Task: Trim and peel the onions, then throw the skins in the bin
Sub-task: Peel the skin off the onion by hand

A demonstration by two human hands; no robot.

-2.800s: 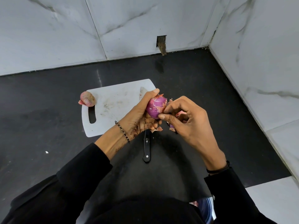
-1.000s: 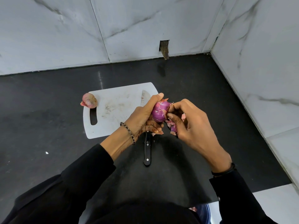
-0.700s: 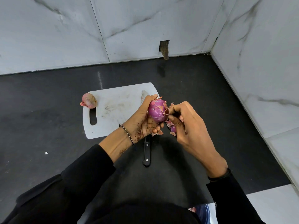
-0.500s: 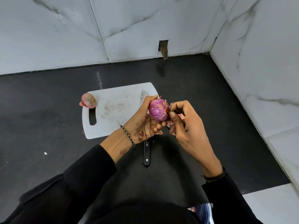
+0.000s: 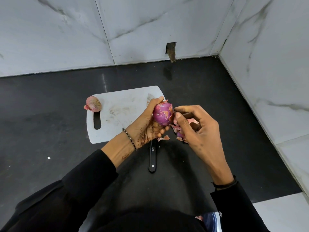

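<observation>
Opened out since half a second ago: right hand (image 5: pixel 199 131), outer fingers now fanned loose, thumb and forefinger closed on a skin flap (image 5: pixel 171 113) at the right flank of the onion (image 5: pixel 161 114). Left hand (image 5: pixel 145 126) wrapped round the bulb from the left and beneath, thumb over the top, holding it raised above the near right corner of the cutting board (image 5: pixel 120 114). A cradle grip, apparently to steady the bulb against the pull and leave the right flank bare for peeling. Purple flesh showing over most of the surface, patches of papery skin clinging on; peeling well along, not done. Loose skins (image 5: pixel 179 131) heaped on the counter (image 5: pixel 50 128) directly under the working hands, seemingly dropped there for one gathering later. Knife (image 5: pixel 152 159) laid down, black handle toward the person, blade tip on the board behind the left hand, clear of the fingers yet near. Second onion (image 5: pixel 92 104) parked at the board's far left corner, skin on, awaiting its turn. Blue-rimmed shape (image 5: pixel 209 218) at the bottom edge, possibly the bin, too cropped to tell.
</observation>
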